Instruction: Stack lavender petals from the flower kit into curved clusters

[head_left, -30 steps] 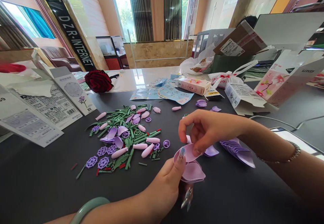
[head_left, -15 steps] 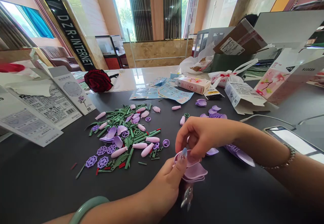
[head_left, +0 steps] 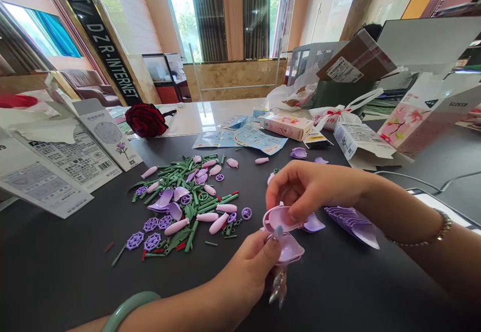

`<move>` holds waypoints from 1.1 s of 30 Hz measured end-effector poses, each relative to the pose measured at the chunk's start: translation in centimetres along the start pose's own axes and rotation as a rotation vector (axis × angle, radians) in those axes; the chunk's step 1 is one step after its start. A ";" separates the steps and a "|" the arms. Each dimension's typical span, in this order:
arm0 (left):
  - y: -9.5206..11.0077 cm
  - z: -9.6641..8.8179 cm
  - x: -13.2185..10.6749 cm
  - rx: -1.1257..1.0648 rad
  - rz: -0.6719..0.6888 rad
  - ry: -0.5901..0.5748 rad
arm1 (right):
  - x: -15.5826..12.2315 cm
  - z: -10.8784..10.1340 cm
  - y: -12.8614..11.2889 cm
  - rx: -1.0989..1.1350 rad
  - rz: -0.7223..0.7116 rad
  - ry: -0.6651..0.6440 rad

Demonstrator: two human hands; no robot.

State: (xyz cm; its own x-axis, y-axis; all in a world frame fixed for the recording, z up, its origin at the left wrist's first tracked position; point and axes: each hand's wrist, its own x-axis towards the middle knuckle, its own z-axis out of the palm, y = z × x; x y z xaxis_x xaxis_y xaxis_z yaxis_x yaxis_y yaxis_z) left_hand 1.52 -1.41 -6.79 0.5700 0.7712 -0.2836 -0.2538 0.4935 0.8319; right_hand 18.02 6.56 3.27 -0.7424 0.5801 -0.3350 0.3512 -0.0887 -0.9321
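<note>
My left hand is closed around a small stack of pale pink-purple plastic petals, thumb on top. Above that stack, my right hand pinches one curved plastic petal between thumb and fingers. The petal's lower edge is close to the left thumb; whether it touches the stack I cannot tell. Partly behind the right hand lies a loose purple petal. Beneath the right forearm, a row of nested purple petals rests on the black table.
Left of my hands spreads a pile of green stems, pink pods and purple wheel-shaped pieces. Opened white boxes stand at far left. Blue sheets and a pink box lie behind. A phone-like device and cable are at right.
My right hand has lifted slightly up and right with its petal, which now shows apart from most of the stack. My left hand has barely moved.
</note>
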 end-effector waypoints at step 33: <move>0.8 0.2 0.0 -0.133 -0.054 0.077 | 0.0 -0.6 1.0 -0.012 0.010 -0.096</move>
State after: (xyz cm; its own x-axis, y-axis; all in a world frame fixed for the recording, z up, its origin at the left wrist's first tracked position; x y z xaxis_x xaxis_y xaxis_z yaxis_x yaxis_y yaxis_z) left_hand 1.46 -1.03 -6.02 0.5257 0.7678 -0.3662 -0.3287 0.5804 0.7451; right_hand 18.68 6.98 2.45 -0.7898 0.4990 -0.3567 0.3654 -0.0843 -0.9270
